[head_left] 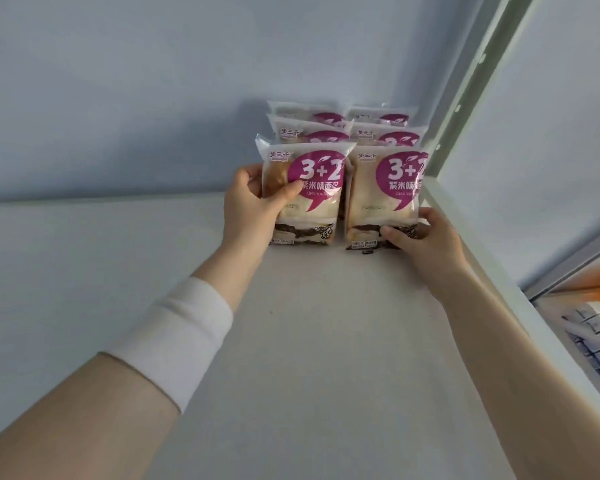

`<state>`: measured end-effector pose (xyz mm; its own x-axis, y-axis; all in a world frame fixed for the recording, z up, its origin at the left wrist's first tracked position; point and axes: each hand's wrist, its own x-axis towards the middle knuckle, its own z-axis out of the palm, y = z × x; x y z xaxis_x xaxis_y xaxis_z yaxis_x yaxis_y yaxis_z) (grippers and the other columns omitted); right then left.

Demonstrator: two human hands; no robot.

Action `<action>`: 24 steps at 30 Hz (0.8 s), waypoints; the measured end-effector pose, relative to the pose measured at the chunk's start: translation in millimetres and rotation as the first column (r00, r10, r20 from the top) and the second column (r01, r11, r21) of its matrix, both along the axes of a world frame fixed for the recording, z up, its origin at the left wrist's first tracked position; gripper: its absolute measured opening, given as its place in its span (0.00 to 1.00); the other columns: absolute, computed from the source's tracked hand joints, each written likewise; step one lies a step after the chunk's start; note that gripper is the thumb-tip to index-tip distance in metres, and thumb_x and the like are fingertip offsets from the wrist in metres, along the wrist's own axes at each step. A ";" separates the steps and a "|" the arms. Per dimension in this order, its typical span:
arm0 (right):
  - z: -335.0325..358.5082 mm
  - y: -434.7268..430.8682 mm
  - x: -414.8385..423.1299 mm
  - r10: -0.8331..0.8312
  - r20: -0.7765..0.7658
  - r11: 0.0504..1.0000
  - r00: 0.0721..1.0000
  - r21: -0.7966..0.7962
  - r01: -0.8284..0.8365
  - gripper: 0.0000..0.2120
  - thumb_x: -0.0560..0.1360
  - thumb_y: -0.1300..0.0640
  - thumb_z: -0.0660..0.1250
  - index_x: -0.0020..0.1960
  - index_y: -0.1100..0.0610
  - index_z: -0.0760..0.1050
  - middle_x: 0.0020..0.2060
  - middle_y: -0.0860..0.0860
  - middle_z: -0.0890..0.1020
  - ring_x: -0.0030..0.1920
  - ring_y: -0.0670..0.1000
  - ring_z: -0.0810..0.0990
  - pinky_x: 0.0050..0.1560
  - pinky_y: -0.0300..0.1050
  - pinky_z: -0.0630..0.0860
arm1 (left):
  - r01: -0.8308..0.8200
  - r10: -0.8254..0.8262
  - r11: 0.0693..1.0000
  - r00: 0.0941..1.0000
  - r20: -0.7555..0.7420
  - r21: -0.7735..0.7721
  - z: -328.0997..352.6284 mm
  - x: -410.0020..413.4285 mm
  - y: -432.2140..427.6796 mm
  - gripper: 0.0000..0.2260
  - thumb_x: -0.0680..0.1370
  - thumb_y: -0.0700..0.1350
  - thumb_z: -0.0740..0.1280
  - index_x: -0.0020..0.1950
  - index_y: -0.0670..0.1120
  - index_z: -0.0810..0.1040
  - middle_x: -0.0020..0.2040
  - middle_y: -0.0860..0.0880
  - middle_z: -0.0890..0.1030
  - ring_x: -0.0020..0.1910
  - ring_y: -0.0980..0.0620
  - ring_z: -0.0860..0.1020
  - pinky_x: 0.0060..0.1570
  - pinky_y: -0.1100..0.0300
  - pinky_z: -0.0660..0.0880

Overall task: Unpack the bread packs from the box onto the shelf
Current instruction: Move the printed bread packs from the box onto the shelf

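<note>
White shelf [309, 323] spreads wide left of edge-hugging bread packs [388, 202]

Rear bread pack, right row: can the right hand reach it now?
Probably not directly: the right hand holds the front pack, and a middle pack stands between that and the rear pack. Only reaching over the tops looks free.

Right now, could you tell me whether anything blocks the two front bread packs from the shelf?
Nothing visible does; the left hand grips the left front pack, the right hand the right front pack, both on the shelf.
</note>
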<state>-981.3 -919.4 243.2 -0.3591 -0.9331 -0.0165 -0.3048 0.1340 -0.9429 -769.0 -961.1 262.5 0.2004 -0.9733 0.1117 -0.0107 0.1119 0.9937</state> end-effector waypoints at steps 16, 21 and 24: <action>24.3 49.6 27.1 -0.105 -0.479 0.986 0.871 0.064 0.154 0.39 0.69 0.51 0.73 0.73 0.55 0.56 0.69 0.54 0.67 0.70 0.55 0.62 0.70 0.51 0.62 | -0.008 -0.034 0.996 0.896 0.442 0.093 24.8 11.3 29.3 0.37 0.70 0.52 0.72 0.73 0.43 0.57 0.69 0.43 0.67 0.68 0.47 0.67 0.66 0.53 0.67; 39.8 156.3 62.5 0.029 -0.771 0.976 0.636 0.160 0.150 0.33 0.70 0.54 0.71 0.71 0.55 0.60 0.67 0.56 0.66 0.68 0.58 0.63 0.62 0.53 0.67 | 0.311 -0.206 0.945 0.329 0.922 0.100 37.7 25.4 125.9 0.30 0.70 0.48 0.73 0.67 0.42 0.64 0.66 0.40 0.67 0.64 0.39 0.67 0.61 0.46 0.69; 42.8 231.2 82.0 0.084 -0.822 0.953 0.563 0.232 0.195 0.30 0.71 0.56 0.70 0.69 0.55 0.62 0.65 0.57 0.67 0.66 0.59 0.64 0.57 0.51 0.70 | 0.423 -0.268 0.875 0.016 0.963 0.236 46.6 26.7 200.5 0.25 0.73 0.48 0.71 0.65 0.42 0.65 0.63 0.40 0.68 0.63 0.39 0.68 0.58 0.46 0.69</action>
